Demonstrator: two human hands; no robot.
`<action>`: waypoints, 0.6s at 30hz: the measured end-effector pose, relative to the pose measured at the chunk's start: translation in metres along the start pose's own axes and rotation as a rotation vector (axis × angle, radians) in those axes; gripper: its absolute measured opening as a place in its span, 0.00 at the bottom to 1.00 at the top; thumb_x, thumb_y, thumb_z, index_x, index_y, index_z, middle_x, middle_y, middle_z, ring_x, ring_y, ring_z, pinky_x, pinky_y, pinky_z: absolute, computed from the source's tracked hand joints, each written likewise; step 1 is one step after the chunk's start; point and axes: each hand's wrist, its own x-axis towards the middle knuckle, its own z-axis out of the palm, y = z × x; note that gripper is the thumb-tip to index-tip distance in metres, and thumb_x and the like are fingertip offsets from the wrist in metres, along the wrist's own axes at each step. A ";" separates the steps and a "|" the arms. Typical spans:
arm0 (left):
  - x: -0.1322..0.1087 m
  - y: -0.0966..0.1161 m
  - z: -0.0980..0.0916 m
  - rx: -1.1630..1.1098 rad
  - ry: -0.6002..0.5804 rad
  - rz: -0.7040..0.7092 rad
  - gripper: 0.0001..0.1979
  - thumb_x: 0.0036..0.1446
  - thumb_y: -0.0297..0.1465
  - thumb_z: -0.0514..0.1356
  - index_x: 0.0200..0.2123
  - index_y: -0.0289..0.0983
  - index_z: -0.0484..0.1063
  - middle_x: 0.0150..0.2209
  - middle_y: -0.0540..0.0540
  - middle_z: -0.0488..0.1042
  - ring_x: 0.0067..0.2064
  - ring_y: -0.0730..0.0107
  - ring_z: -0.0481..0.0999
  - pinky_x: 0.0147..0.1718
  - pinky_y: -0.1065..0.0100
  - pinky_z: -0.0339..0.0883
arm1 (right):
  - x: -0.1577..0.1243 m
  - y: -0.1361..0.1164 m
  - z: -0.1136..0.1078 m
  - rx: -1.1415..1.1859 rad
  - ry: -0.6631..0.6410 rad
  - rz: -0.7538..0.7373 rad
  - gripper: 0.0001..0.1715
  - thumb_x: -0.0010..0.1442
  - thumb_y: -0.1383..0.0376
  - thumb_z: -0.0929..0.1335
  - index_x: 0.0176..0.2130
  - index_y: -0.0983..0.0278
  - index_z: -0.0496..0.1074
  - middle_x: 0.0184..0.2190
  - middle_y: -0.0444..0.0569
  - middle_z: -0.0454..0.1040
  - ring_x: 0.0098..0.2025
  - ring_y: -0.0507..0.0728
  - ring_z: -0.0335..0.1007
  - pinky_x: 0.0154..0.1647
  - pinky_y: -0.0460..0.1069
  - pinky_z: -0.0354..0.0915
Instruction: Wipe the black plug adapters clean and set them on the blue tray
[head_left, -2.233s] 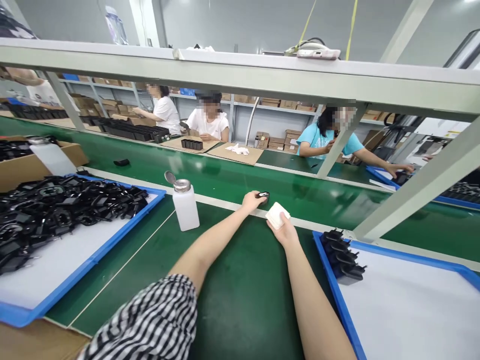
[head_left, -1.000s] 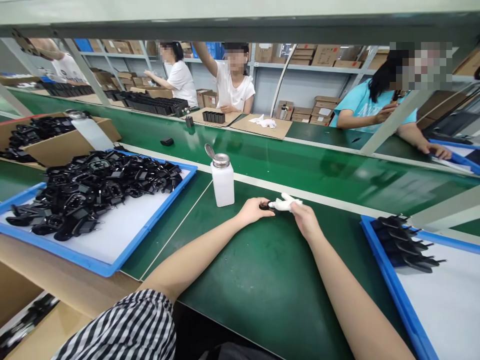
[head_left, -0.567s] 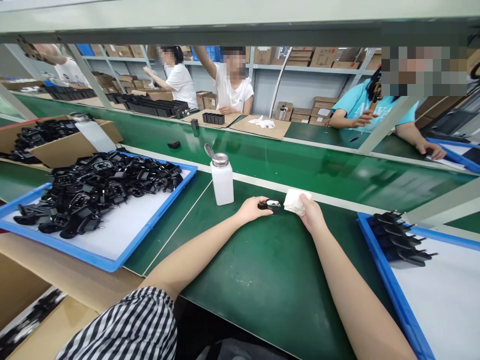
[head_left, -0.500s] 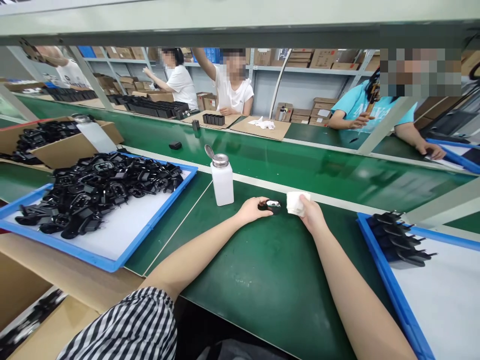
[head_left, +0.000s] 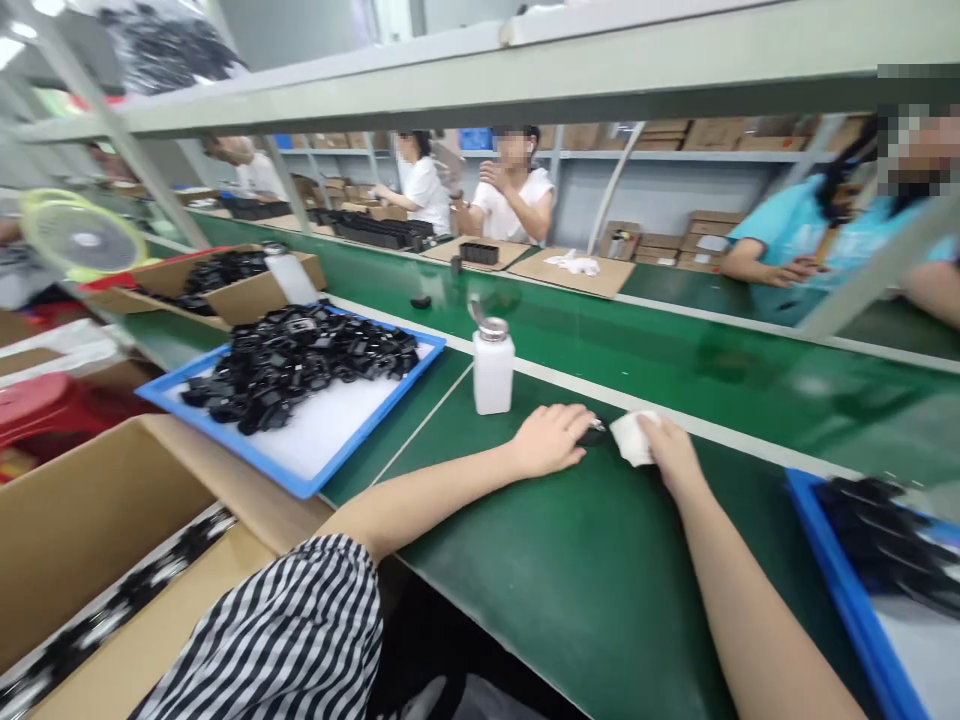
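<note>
A small black plastic part (head_left: 596,430) with a shiny face is at the fingertips of my left hand (head_left: 551,441). That hand is palm down over the green bench, its fingers curled over the part's near side and hiding much of it. My right hand (head_left: 673,455) pinches a folded white cloth (head_left: 634,438) just to the right of the part, with a narrow gap between them. A white pump bottle (head_left: 493,375) with its metal lid flipped up stands behind my left forearm.
On the left, a blue-rimmed tray (head_left: 306,485) holds a heap of black plug-like parts (head_left: 285,365). Another blue-rimmed tray (head_left: 840,575) at right carries a row of black parts (head_left: 892,535). Cardboard boxes (head_left: 90,540) stand at lower left. Several co-workers sit across the bench.
My view has swung left and tilted. My left hand has turned more palm down, its fingers now covering more of the black part. The cloth is still in my right hand.
</note>
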 end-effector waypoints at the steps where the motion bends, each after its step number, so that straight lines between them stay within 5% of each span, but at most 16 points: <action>1: -0.006 0.002 -0.008 0.038 -0.067 0.044 0.17 0.48 0.33 0.50 0.42 0.33 0.60 0.44 0.42 0.62 0.43 0.62 0.62 0.39 0.64 0.57 | -0.001 -0.002 0.000 -0.064 0.002 -0.013 0.14 0.39 0.61 0.61 0.28 0.65 0.66 0.28 0.50 0.68 0.37 0.62 0.63 0.36 0.55 0.59; 3: -0.019 -0.003 -0.026 0.075 -0.254 -0.073 0.13 0.49 0.33 0.48 0.36 0.35 0.65 0.37 0.44 0.67 0.39 0.64 0.64 0.36 0.66 0.58 | -0.002 -0.006 -0.001 -0.201 0.020 -0.037 0.20 0.39 0.61 0.61 0.33 0.68 0.66 0.32 0.56 0.67 0.43 0.68 0.57 0.42 0.59 0.52; 7: -0.048 -0.049 -0.073 0.176 -0.463 -0.693 0.07 0.42 0.28 0.55 0.27 0.31 0.68 0.28 0.41 0.69 0.34 0.61 0.67 0.31 0.64 0.60 | -0.002 -0.009 -0.003 -0.377 0.105 -0.061 0.35 0.43 0.59 0.59 0.49 0.73 0.53 0.45 0.63 0.58 0.50 0.68 0.48 0.47 0.59 0.47; 10: -0.071 -0.101 -0.105 0.298 -0.387 -0.945 0.08 0.43 0.22 0.53 0.30 0.25 0.67 0.30 0.34 0.67 0.35 0.54 0.66 0.30 0.60 0.60 | -0.004 -0.009 -0.004 -0.408 0.132 -0.044 0.33 0.47 0.58 0.56 0.51 0.71 0.51 0.47 0.61 0.57 0.49 0.66 0.50 0.47 0.57 0.49; 13: -0.087 -0.142 -0.118 0.325 -0.221 -1.021 0.16 0.45 0.23 0.54 0.40 0.27 0.62 0.38 0.35 0.64 0.39 0.57 0.64 0.35 0.61 0.59 | -0.004 -0.009 -0.003 -0.464 0.095 -0.051 0.31 0.48 0.58 0.55 0.49 0.71 0.53 0.46 0.61 0.59 0.48 0.66 0.52 0.46 0.58 0.50; 18: -0.098 -0.159 -0.114 0.233 -0.054 -0.980 0.20 0.42 0.25 0.58 0.42 0.35 0.60 0.36 0.48 0.65 0.40 0.65 0.64 0.39 0.67 0.57 | -0.001 -0.005 -0.001 -0.494 0.068 -0.116 0.27 0.47 0.59 0.57 0.46 0.69 0.57 0.43 0.60 0.62 0.48 0.67 0.52 0.45 0.58 0.51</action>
